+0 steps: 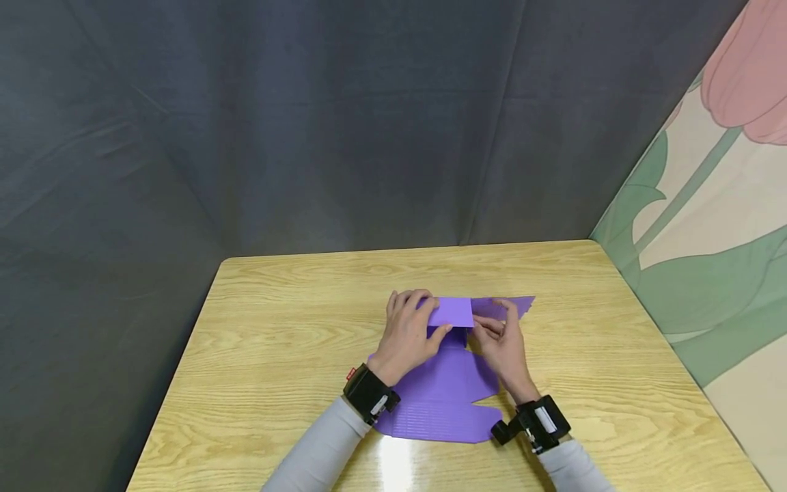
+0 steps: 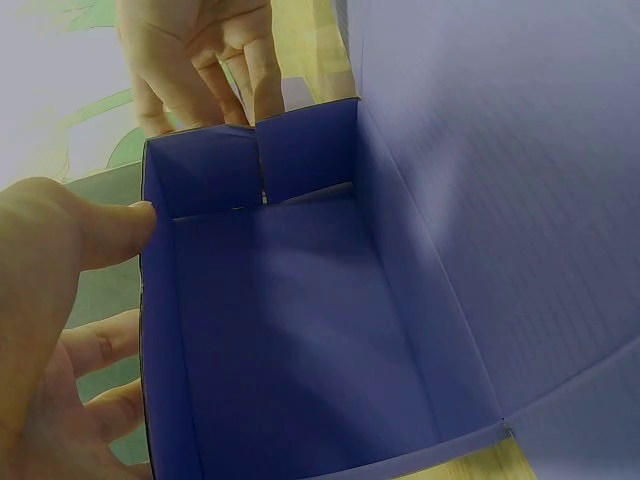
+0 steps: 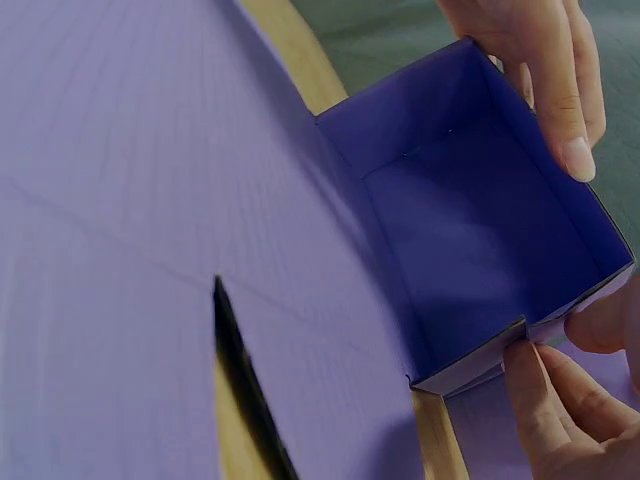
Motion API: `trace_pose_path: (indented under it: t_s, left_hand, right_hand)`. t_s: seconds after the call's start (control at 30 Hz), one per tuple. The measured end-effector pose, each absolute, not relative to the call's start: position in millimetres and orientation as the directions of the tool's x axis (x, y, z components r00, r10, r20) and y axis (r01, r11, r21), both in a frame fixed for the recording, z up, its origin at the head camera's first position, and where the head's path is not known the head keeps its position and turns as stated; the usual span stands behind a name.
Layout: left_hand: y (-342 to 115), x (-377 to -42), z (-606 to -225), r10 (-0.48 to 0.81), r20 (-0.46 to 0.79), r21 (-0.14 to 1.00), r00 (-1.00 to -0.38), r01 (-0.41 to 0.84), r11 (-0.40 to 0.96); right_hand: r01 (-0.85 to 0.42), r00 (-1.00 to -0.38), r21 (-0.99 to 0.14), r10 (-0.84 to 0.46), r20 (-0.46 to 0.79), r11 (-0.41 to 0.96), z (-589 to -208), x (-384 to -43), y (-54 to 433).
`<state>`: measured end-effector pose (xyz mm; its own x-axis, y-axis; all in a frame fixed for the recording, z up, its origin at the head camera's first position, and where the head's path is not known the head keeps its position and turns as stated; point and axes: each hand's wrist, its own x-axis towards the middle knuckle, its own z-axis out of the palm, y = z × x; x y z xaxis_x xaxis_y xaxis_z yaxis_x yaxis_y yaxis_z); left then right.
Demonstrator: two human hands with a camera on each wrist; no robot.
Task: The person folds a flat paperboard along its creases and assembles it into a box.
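- Purple cardboard box (image 1: pixel 451 312), only partly folded, sits near the middle of the desk (image 1: pixel 277 328) between both hands, its open side facing near.
- The left hand (image 1: pixel 406 335) grips the upper wall, with the thumb at the near rim and the other fingers around the far side.
- The right hand (image 1: pixel 505 348) has its fingers drawn in narrow; they seem to pinch the right end wall by the seam (image 2: pixel 262 168) where two flaps meet.
- A slim gap shows at that seam in the left wrist view. The flaps look held mainly by the fingers, so an early release would probably let them spring apart.
- Pushing hard on one flap while the other slips could crease the thin card; a lopsided squeeze from the left hand might skew the corners.
- The wide panel (image 1: pixel 430 389) spreads near from the box, with a notched edge on its right. A wrist camera (image 1: pixel 541 424) snagging there might tug the fold and pull the walls out of square.
- A side flap (image 1: pixel 525 305) juts to the right, on the far side of the right hand; a knuckle pressing on it could bend it.
- Farther out, dark fabric (image 1: pixel 369 137) hangs behind the desk, and a flower-patterned backdrop (image 1: pixel 695 287) rises on the right.
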<state>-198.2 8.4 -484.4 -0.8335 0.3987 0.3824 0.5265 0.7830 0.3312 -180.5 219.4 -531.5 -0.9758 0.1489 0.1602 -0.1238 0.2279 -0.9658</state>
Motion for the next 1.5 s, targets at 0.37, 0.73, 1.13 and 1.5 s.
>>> trace_pose_path:
  t_s: [0.37,0.73,1.13,1.5]
  left_hand:
    - [8.2,-197.4,-484.6,0.398,0.386,0.339,-0.832,0.529,0.778]
    - [7.2,-198.3,-485.4,0.396,0.402,0.339,-0.826,0.536,0.773]
    - [7.5,-199.5,-484.8,0.396,0.380,0.347,-0.836,0.525,0.777]
    - [6.5,-198.9,-484.5,0.394,0.382,0.361,-0.836,0.528,0.769]
  right_hand:
    - [-0.202,-0.964,-0.915,0.095,0.249,0.348,-529.0,-177.5,227.6]
    - [-0.197,-0.949,-0.895,0.152,0.277,0.400,-526.2,-172.3,226.8]
    - [-0.294,-0.788,-0.575,0.148,0.598,0.764,-526.9,-166.3,224.9]
    - [-0.243,-0.734,-0.354,0.067,0.675,0.903,-523.1,-166.8,230.5]
